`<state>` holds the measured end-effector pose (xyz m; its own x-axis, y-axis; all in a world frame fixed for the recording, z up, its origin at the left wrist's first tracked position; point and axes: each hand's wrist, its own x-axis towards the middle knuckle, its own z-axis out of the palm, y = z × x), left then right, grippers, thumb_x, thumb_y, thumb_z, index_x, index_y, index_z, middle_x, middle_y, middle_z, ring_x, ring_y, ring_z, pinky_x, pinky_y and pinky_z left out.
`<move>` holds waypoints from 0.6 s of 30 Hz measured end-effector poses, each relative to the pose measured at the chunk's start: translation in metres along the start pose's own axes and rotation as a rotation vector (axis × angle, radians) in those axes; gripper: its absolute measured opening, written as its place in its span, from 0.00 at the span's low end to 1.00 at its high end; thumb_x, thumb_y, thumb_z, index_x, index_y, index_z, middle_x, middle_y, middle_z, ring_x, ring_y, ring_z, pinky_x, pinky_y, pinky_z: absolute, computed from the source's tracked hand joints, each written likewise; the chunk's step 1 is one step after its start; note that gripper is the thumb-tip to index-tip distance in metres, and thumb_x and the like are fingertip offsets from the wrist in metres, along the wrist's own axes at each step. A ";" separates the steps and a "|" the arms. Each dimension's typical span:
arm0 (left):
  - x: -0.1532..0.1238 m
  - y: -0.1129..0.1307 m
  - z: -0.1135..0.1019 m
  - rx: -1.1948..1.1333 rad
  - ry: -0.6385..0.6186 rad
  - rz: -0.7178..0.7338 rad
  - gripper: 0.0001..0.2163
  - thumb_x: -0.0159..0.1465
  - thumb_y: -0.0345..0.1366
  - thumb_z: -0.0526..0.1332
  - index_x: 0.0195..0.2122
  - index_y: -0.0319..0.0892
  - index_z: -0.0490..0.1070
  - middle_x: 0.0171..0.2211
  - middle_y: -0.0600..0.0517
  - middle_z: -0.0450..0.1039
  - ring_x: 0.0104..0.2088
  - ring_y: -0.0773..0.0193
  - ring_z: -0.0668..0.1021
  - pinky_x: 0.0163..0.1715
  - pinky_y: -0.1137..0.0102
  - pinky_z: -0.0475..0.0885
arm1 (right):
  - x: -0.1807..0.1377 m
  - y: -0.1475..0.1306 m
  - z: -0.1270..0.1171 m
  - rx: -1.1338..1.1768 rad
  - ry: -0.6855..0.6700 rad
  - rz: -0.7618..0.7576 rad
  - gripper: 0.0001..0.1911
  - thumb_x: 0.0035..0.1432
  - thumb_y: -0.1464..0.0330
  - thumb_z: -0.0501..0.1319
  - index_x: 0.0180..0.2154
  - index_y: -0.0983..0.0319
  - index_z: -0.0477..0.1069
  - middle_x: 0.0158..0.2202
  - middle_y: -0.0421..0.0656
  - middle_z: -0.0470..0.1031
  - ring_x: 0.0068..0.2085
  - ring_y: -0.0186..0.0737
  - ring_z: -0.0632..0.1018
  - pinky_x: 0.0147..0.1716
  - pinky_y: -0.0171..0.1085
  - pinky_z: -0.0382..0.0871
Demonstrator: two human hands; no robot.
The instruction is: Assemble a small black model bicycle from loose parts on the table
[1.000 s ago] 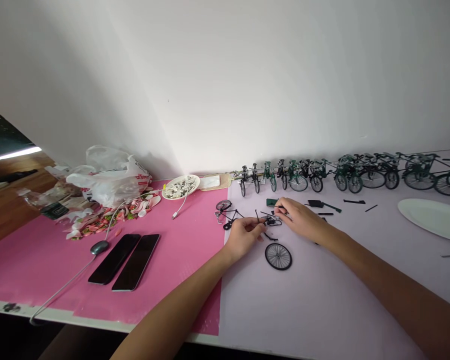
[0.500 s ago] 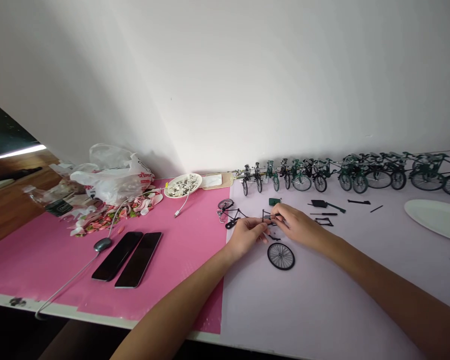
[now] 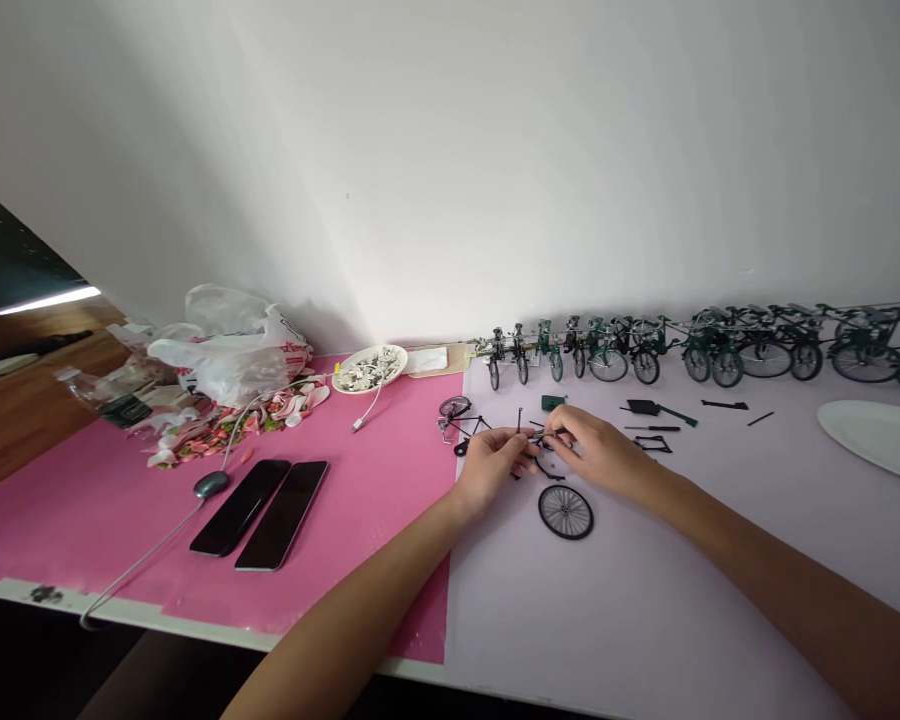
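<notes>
White wall stands behind a long table, covered on the left by a pink plastic mat (image 3: pixel 120 500) and on the right by a pale lilac sheet (image 3: pixel 645 620). On the pink mat lie a crumpled white plastic bag (image 3: pixel 229 345), two flat black phones (image 3: pixel 262 510) side by side, and a round white bowl (image 3: pixel 365 370) with small pale bits. Near the seam, the left hand (image 3: pixel 491 465) pinches one end of a small black wire bicycle part (image 3: pixel 540 440), just above the lilac sheet, and the right hand (image 3: pixel 600 450) closes its fingertips on the other end. A loose black spoked wheel (image 3: pixel 565 511) lies just in front of the hands, not touching them. Further right, a row of green and black miniature bicycles (image 3: pixel 690 350) stands along the wall, and a white oval plate (image 3: pixel 877 435) lies near the edge. I think the thin part can bend, or slip and get lost among the scattered small black pieces (image 3: pixel 652 408), if the pinch is uneven.
</notes>
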<state>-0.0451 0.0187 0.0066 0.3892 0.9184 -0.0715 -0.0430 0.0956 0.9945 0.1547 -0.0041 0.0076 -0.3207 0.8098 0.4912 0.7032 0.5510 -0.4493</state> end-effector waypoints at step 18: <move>-0.001 0.000 -0.002 -0.039 -0.150 -0.018 0.19 0.64 0.43 0.66 0.50 0.34 0.78 0.36 0.44 0.81 0.27 0.68 0.80 0.27 0.74 0.69 | -0.002 0.003 0.007 0.032 0.038 -0.055 0.04 0.66 0.72 0.54 0.38 0.57 0.62 0.39 0.45 0.73 0.36 0.41 0.77 0.35 0.40 0.74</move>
<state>-0.0473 0.0185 0.0070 0.5233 0.8489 -0.0740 -0.0698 0.1293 0.9892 0.1531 -0.0022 0.0000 -0.3331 0.7703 0.5438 0.6643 0.6010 -0.4444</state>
